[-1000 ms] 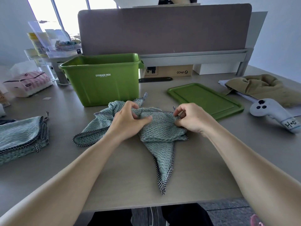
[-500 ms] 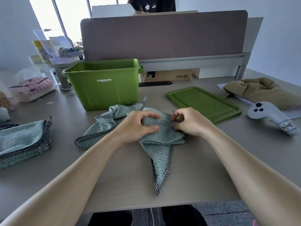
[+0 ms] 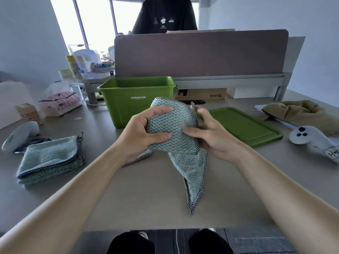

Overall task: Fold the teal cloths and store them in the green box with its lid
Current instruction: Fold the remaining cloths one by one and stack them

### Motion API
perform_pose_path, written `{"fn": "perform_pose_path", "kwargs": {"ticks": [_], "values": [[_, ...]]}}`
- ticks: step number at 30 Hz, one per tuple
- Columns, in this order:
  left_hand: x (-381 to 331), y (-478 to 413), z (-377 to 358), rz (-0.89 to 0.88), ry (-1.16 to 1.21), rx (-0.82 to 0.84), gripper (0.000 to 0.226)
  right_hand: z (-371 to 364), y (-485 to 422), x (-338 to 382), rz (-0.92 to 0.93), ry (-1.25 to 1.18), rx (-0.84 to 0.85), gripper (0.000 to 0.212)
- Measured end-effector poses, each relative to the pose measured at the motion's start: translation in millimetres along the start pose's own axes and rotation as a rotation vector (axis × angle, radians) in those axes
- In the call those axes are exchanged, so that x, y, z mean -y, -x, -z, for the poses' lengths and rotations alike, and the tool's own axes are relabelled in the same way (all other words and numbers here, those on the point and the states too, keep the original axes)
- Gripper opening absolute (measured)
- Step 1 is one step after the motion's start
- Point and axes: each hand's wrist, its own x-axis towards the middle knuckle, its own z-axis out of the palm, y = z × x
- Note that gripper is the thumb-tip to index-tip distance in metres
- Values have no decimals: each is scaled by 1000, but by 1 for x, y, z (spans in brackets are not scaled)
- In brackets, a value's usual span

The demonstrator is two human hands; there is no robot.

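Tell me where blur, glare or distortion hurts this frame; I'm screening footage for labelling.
Head view: the windows behind are blown out white; the right hand has motion-blurred fingertips, while the left hand and the teal cloth are sharp; wide-angle distortion stretches both forearms and bends the desk edge.

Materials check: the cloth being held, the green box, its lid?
Held teal cloth: soft woven textile, likely microfibre or terry; wavy ribbed pile, checkered black-and-white hem, drapes limply from both hands. Green box: looks like rigid moulded plastic, smooth semi-matte, rolled rim, printed white lettering. Lid: same green plastic by its look, flat with a raised border, faint sheen.
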Motion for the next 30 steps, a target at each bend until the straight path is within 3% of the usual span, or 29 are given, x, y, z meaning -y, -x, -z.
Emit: {"fn": "perform_pose_path", "kwargs": {"ticks": [5, 13, 20, 26, 30], "values": [[-16, 22, 45, 5, -139, -79, 73, -44, -11, 9, 147, 87, 8, 78], [-36, 70, 120, 79, -261, -259, 79, -132, -46, 13, 323, 461, 122, 36], [-48, 105, 189, 187, -167, -410, 77, -199, -80, 19, 312, 487, 218, 55], [-39, 132, 225, 355, -213, -411, 96, -233, -106, 5, 206, 514, 356, 78], [-29, 141, 234, 413, -240, -412, 85, -251, -119, -9, 137, 510, 407, 84]]}}
